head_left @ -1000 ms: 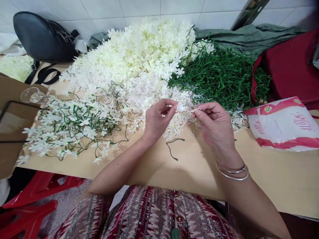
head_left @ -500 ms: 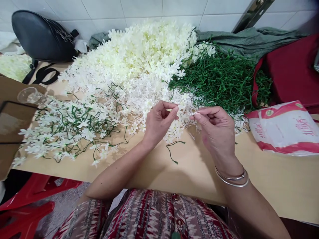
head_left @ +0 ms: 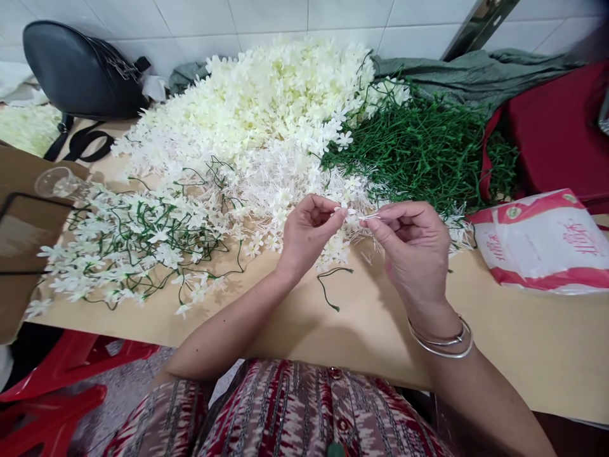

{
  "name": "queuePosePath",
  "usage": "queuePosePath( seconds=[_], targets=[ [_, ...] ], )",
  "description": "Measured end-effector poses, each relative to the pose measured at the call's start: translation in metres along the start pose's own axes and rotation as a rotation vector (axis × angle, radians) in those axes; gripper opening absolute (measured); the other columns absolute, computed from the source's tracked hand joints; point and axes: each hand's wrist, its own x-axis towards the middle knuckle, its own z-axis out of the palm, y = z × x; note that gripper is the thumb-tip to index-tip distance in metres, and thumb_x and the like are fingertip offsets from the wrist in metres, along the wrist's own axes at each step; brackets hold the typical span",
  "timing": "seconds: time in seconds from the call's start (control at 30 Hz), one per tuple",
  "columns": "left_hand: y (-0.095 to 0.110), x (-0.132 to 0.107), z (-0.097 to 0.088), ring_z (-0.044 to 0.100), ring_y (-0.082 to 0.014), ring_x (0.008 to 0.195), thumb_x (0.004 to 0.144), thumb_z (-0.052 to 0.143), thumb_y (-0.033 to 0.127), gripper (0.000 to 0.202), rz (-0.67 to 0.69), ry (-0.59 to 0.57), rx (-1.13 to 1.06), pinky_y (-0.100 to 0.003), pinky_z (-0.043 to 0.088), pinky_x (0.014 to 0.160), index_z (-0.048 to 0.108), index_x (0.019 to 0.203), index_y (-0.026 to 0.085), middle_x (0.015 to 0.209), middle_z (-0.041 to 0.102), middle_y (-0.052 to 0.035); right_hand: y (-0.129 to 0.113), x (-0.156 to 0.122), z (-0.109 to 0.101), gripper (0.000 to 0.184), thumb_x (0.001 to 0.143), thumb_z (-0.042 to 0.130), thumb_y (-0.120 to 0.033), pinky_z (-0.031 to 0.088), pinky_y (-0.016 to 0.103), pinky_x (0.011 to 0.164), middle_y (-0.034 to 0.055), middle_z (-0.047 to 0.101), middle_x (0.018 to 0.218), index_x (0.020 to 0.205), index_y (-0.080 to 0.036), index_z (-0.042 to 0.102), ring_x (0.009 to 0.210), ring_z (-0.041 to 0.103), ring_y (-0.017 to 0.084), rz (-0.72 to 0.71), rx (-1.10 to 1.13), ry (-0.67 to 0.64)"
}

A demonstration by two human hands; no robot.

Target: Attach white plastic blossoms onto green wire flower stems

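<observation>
My left hand [head_left: 311, 231] pinches a small white artificial flower [head_left: 346, 213] between thumb and forefinger. Facing it, my right hand [head_left: 416, 251] is closed on a thin white stamen [head_left: 368, 218], its tip close to the flower; whether the two touch I cannot tell. Beneath both hands lie many loose white stamens [head_left: 266, 171] mixed with flower heads. A single green stem [head_left: 328, 293] rests on the table just below my hands. Behind them rises a big heap of cream-white petals [head_left: 280, 95], and to its right a tangled pile of green stems [head_left: 419, 146].
On the left, white flowers joined to green stems [head_left: 157, 241] spread near a cardboard box [head_left: 28, 235] and a clear plastic cup [head_left: 59, 183]. A black bag [head_left: 80, 73] stands at the back left. A tissue pack [head_left: 542, 244] and a red bag [head_left: 561, 127] are at the right.
My hands have come slightly closer together. A white flower now shows clearly at my left fingertips, and the stamen in my right hand is nearer to it.
</observation>
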Motion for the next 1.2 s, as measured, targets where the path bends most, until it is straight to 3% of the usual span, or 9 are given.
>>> queuePosePath(
  seconds=[0.2, 0.4, 0.6, 0.87, 1.1, 1.2],
  targets=[
    [0.004, -0.004, 0.005, 0.060, -0.0089, 0.066, 0.085, 0.082, 0.040, 0.026, -0.051, -0.032, -0.082, -0.021, 0.055, 0.063, 0.069, 0.081, 0.018, 0.076, 0.067, 0.0013, 0.000, 0.000, -0.001, 0.017, 0.080, 0.087, -0.026, 0.056, 0.034, 0.073, -0.0019, 0.070, 0.082, 0.085, -0.025, 0.071, 0.077, 0.067, 0.016, -0.072, -0.132, 0.039],
    [0.006, -0.009, 0.008, 0.063, -0.0093, 0.069, 0.082, 0.086, 0.046, 0.030, -0.103, -0.081, -0.152, -0.023, 0.059, 0.068, 0.073, 0.081, 0.019, 0.079, 0.069, 0.0011, -0.001, 0.001, 0.002, 0.014, 0.082, 0.083, -0.017, 0.051, 0.033, 0.072, -0.0029, 0.070, 0.077, 0.082, -0.023, 0.070, 0.074, 0.066, 0.016, -0.141, -0.224, 0.009],
    [0.002, -0.008, 0.012, 0.064, -0.0095, 0.072, 0.073, 0.092, 0.050, 0.037, -0.167, -0.034, -0.242, -0.024, 0.062, 0.075, 0.075, 0.080, 0.018, 0.077, 0.070, 0.0014, -0.001, 0.000, 0.002, 0.014, 0.085, 0.081, -0.019, 0.052, 0.035, 0.073, -0.0027, 0.070, 0.077, 0.079, -0.024, 0.069, 0.075, 0.067, 0.018, -0.189, -0.325, -0.012],
    [-0.001, -0.009, 0.011, 0.065, -0.0096, 0.073, 0.073, 0.093, 0.045, 0.033, -0.220, -0.059, -0.286, -0.025, 0.058, 0.078, 0.077, 0.081, 0.017, 0.076, 0.072, 0.0004, 0.003, -0.003, 0.004, 0.014, 0.086, 0.077, -0.015, 0.053, 0.035, 0.071, -0.0027, 0.071, 0.077, 0.081, -0.025, 0.069, 0.073, 0.068, 0.018, -0.230, -0.388, -0.020],
    [-0.002, -0.010, 0.014, 0.068, -0.0105, 0.079, 0.070, 0.095, 0.045, 0.034, -0.278, -0.094, -0.423, -0.028, 0.059, 0.087, 0.078, 0.081, 0.018, 0.082, 0.075, -0.0002, 0.002, -0.003, 0.005, 0.020, 0.087, 0.075, -0.011, 0.053, 0.037, 0.074, -0.0035, 0.073, 0.077, 0.080, -0.027, 0.065, 0.071, 0.070, 0.019, -0.446, -0.528, 0.025],
    [-0.001, -0.012, 0.014, 0.069, -0.0116, 0.081, 0.071, 0.096, 0.043, 0.033, -0.297, -0.088, -0.447, -0.029, 0.059, 0.089, 0.078, 0.081, 0.017, 0.082, 0.075, -0.0010, 0.000, -0.002, 0.005, 0.022, 0.088, 0.075, -0.013, 0.053, 0.039, 0.074, -0.0037, 0.073, 0.076, 0.078, -0.028, 0.064, 0.071, 0.070, 0.020, -0.454, -0.543, 0.049]
  ],
)
